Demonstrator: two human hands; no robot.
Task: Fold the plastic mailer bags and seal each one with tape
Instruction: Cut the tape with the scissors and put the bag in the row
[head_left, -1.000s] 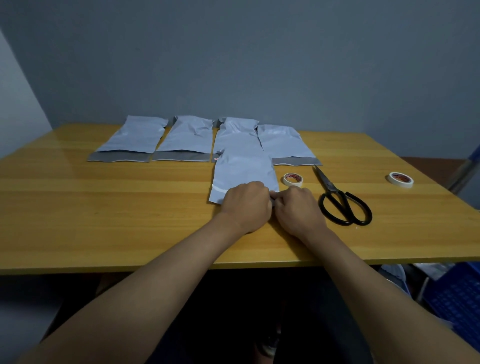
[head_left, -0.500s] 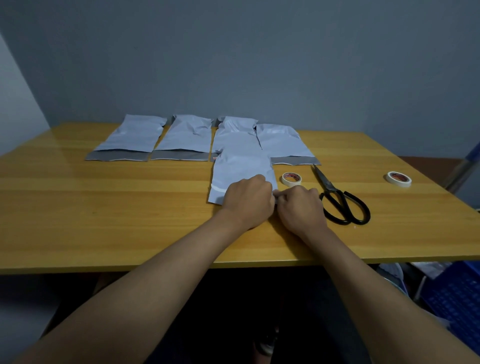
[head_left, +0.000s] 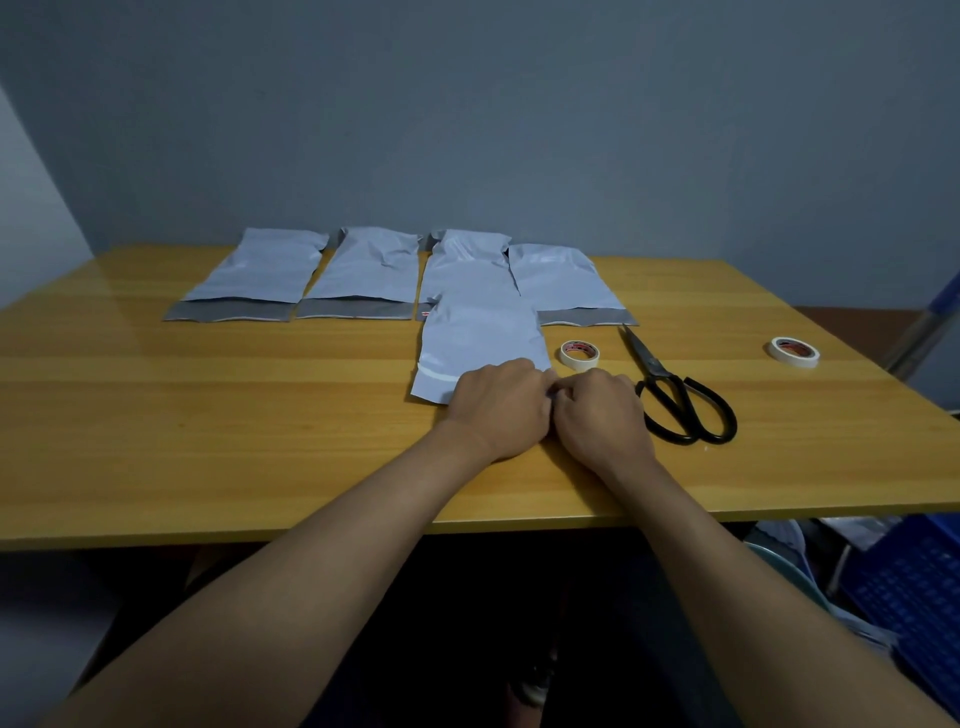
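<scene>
1. While I watch the head view, both hands sit together at the near right corner of the front mailer (head_left: 480, 340), which lies flat on the table (head_left: 208, 441) ahead of me.
2. My left hand (head_left: 501, 408) is curled knuckles-up over that mailer's near edge; its fingertips are hidden, so I cannot tell whether it grips the plastic or only presses it.
3. My right hand (head_left: 602, 415) is curled too, its fingers meeting the left hand at the mailer's corner, seemingly pinching there; what it holds is hidden, so I cannot tell.
4. The mailer's far end overlaps the third bag (head_left: 467, 265) in a row of four along the far side of the table.
5. The other row bags (head_left: 260, 273), (head_left: 369, 270) and (head_left: 563, 283) lie flat, grey flaps toward me.
6. One tape roll (head_left: 580, 354) lies just beside the front mailer's right edge, near my right hand.
7. Black scissors (head_left: 670, 395) lie to the right of that hand, handles toward me, blades pointing away.
8. A second tape roll (head_left: 794, 351) lies well apart, far right.
9. A blue crate (head_left: 914, 587) shows below the table's right edge.
</scene>
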